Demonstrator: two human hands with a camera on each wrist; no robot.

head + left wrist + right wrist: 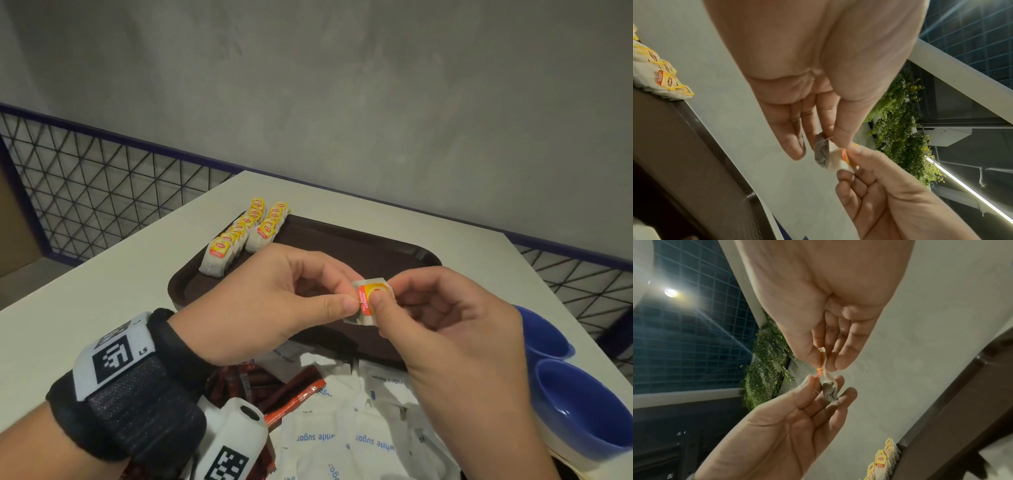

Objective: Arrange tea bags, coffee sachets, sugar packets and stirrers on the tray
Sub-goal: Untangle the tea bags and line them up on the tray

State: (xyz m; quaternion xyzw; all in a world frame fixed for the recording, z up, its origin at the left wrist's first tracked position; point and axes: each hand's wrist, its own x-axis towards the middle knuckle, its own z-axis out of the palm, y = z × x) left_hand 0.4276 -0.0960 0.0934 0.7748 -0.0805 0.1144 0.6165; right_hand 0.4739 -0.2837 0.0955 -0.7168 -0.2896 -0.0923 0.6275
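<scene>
Both hands are raised above the near part of the brown tray (359, 246), holding one tea bag (368, 303) between them. The left hand (267, 301) pinches the bag's left edge between thumb and forefinger; in the left wrist view its other fingers (789, 129) lie straight and close together, clear of the bag. The right hand (455, 329) pinches the right side, its thumb pressed on the red and yellow tag, the remaining fingers loosely curled behind. The right wrist view shows the bag's paper twisted between the two pinches, with the grey pouch hanging toward the left hand's fingertips.

Two rows of tea bags (245, 234) stand on edge at the tray's far left corner, packed together, tags facing up. The rest of the tray floor is bare where visible.

On the white table (85, 291), near the tray's near edge, lies a loose heap of white sugar packets (342, 442), with red coffee sachets (274, 387) to their left, partly under the left wrist. Two blue bowls (582, 404) sit at the table's right edge, touching each other. Stirrers cannot be identified in any view.
</scene>
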